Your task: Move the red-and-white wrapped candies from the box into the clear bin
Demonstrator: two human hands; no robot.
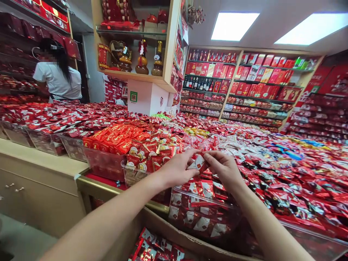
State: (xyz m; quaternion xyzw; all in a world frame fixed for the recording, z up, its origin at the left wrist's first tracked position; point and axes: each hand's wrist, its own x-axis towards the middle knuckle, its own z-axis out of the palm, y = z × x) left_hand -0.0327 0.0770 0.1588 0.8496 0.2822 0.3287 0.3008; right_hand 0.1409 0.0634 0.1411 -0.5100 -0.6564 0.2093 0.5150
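Note:
Both my hands meet over a clear plastic bin [206,201] of red and white wrapped candies. Between them is one small wrapped candy [199,163], white and red with a printed mark. My left hand [181,166] is closed around its left side, thumb below and fingers above. My right hand [224,168] pinches its upper right edge with thumb and fingertips. Left of my hands, a bin holds red durian-printed packets [150,154]. Beside those lie bright orange-red packets [112,137] in another bin.
Below me an open cardboard box [195,241] holds more red packets [157,248]. Candy bins spread far right and left. A pillar with a shelf cabinet [132,70] rises ahead. At the far left stands a person [59,78] in a white shirt. Stocked shelves [239,87] line the back wall.

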